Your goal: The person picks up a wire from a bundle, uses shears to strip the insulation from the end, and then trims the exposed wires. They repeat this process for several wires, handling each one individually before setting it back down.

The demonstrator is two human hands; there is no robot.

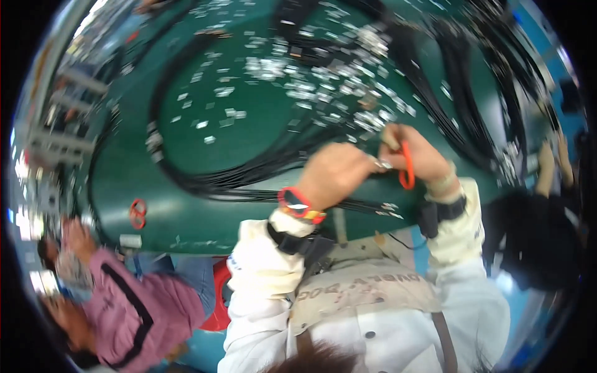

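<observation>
My left hand (336, 174) is closed with its fingertips pinched together, close to my right hand. A small pale, shiny piece (384, 165) sits where the fingers of both hands meet; blur hides what it is. My right hand (415, 152) is closed too, and an orange loop like the handle of scissors (407, 166) hangs at its fingers. No blades can be made out. Under my left wrist runs a bundle of thin black cables (236, 180), its bare ends (388, 210) lying near the table's front edge.
Many small white pieces (305, 90) lie scattered over the green table (205, 152). More black cable bundles (460, 81) lie at the right. Orange-handled scissors (138, 213) rest at the left front. A person in a pink top (137, 304) sits at my left, another in black (535, 239) at my right.
</observation>
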